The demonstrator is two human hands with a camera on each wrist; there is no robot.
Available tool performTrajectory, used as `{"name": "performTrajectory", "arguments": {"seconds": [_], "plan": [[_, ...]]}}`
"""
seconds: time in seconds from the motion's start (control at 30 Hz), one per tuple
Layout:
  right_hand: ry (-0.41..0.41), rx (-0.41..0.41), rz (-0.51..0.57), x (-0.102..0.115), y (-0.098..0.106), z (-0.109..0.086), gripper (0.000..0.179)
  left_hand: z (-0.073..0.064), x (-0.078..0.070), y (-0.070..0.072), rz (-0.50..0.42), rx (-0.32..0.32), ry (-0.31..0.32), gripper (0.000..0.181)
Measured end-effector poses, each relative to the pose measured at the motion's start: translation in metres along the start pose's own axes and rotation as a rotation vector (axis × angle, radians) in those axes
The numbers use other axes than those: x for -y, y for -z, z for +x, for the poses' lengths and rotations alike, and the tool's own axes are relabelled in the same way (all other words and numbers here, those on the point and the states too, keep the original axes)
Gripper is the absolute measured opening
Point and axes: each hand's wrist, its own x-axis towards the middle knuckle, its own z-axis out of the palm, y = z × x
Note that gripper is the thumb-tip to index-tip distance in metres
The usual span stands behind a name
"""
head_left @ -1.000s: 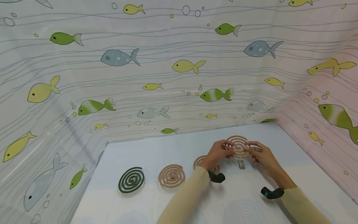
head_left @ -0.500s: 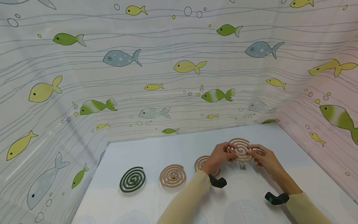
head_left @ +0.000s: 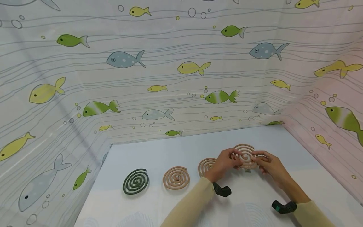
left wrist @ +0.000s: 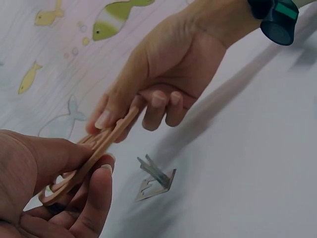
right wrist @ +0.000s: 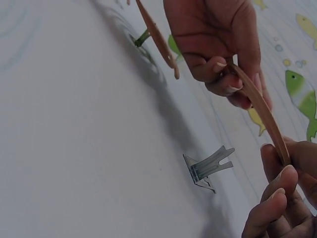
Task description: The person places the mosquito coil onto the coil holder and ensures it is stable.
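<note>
Between my two hands I hold a tan mosquito coil point(head_left: 246, 156), tilted above the table. My left hand point(head_left: 227, 161) pinches its left edge with thumb and fingers. On the opposite edge, the thumb and fingers of my right hand point(head_left: 270, 165) pinch it too. Below the coil, a small metal coil stand point(left wrist: 157, 178) sits on the table, its forked tab bent upward. The right wrist view shows this stand point(right wrist: 210, 166) apart from the coil, with a gap between them. From the head, the coil mostly hides the stand.
A second tan coil point(head_left: 205, 164), partly behind my left hand, rests raised on a stand. Further left lie another tan coil point(head_left: 176, 178) and a dark green coil point(head_left: 135, 182). A fish-printed curtain point(head_left: 190, 94) rises behind the white table point(head_left: 136, 208).
Both hands have lowered the coil slightly toward the stand, which it now covers more in the head view. The grip on the coil stays the same.
</note>
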Motion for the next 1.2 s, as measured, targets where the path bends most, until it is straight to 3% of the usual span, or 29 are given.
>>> {"name": "performTrajectory", "arguments": {"seconds": [0.57, 0.93, 1.2], "plan": [[-0.062, 0.017, -0.029, -0.004, 0.003, -0.014, 0.054, -0.008, 0.006, -0.013, 0.073, -0.042, 0.0, 0.024], [-0.08, 0.034, -0.028, -0.007, 0.006, -0.02, 0.051, -0.011, 0.01, -0.023, 0.033, -0.056, 0.032, 0.023], [-0.13, 0.018, -0.042, -0.008, 0.004, -0.02, 0.048, -0.012, 0.015, -0.028, 0.089, -0.119, 0.06, 0.021]]}}
